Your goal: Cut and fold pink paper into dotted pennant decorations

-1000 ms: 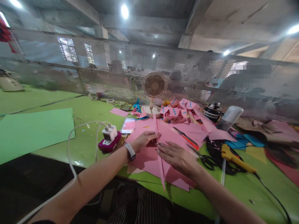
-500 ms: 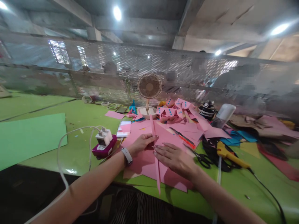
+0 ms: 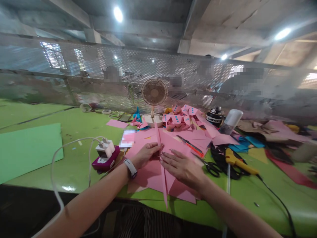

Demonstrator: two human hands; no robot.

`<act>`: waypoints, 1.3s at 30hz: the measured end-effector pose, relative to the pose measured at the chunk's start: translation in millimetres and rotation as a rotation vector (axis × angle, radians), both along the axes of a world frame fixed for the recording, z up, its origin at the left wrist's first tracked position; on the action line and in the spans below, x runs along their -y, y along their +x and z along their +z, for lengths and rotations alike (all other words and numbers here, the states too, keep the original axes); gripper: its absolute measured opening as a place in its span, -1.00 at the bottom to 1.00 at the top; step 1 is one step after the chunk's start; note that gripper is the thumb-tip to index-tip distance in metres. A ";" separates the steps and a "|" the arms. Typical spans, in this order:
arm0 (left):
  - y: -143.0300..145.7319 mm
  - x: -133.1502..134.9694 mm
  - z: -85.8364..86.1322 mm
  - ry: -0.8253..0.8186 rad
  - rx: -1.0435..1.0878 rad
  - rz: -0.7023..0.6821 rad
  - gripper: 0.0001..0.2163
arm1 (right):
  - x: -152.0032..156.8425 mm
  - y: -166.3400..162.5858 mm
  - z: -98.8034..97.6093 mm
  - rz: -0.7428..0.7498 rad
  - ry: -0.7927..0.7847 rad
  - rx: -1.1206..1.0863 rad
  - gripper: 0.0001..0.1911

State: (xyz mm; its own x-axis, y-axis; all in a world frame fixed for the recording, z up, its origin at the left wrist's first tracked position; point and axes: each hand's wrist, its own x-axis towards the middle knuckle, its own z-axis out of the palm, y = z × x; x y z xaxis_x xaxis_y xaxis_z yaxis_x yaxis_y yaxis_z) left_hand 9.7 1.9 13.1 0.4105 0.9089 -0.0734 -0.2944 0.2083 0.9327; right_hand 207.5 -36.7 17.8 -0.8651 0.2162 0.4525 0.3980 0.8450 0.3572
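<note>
A long, narrow pink paper strip [image 3: 163,185] stands up from the pink paper sheets [image 3: 148,175] on the green table. My left hand [image 3: 148,152] pinches the strip near its middle between thumb and fingers. My right hand [image 3: 182,167] lies flat, fingers stretched out, with its fingertips against the strip's right side. A red utility knife [image 3: 194,148] rests on the paper beyond my right hand. Black-handled scissors [image 3: 210,168] lie to its right.
A yellow glue gun [image 3: 240,163] with a trailing cord lies at the right. At the left are a purple power block [image 3: 105,162] with white chargers and a green sheet [image 3: 29,150]. A small fan [image 3: 154,92], pink cut-outs [image 3: 177,119] and a dark jar [image 3: 214,116] stand behind.
The view has shifted a little, so everything sits slightly further left. Both hands keep nearly the same places at the pink strip.
</note>
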 end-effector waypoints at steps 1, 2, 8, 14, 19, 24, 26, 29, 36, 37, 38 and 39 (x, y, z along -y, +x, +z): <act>-0.1 -0.1 0.0 0.002 -0.002 0.002 -0.69 | -0.5 0.3 -0.5 0.000 -0.004 0.012 -0.60; -0.1 -0.1 0.2 0.001 -0.007 0.002 -0.70 | -1.1 1.1 -1.1 0.004 -0.009 0.024 -0.60; 3.0 4.6 3.1 0.039 -0.062 -0.045 -0.69 | -4.0 4.3 -5.9 0.030 -0.048 -0.037 -0.54; 3.8 8.9 7.2 0.081 -0.051 -0.105 -0.70 | -6.6 4.2 -0.3 0.070 -0.136 -0.213 -0.47; 1.6 8.1 9.8 0.062 0.000 -0.153 -0.67 | -7.3 7.0 4.5 0.086 -0.124 -0.223 -0.49; 4.3 9.1 8.7 0.162 -0.093 -0.169 -0.71 | -4.9 7.0 3.9 0.040 -0.174 -0.275 -0.69; 6.5 11.0 8.5 0.235 -0.152 -0.206 -0.75 | -5.5 6.0 1.9 -0.056 -0.207 -0.385 -0.80; 10.2 14.5 8.3 0.291 -0.182 -0.252 -0.73 | -8.1 4.2 0.3 -0.238 -0.252 -0.569 -0.80; 15.6 19.5 4.0 0.318 -0.157 -0.310 -0.66 | -16.2 2.7 6.5 -0.460 -0.387 -0.711 -0.72; 15.4 19.9 3.5 0.313 -0.136 -0.303 -0.67 | -17.2 2.8 6.9 -0.463 -0.398 -0.728 -0.73; 14.9 20.3 3.5 0.300 -0.115 -0.298 -0.68 | -18.1 2.9 7.0 -0.462 -0.410 -0.741 -0.73; 14.4 20.9 4.0 0.280 -0.097 -0.300 -0.70 | -18.7 2.9 6.8 -0.459 -0.423 -0.750 -0.73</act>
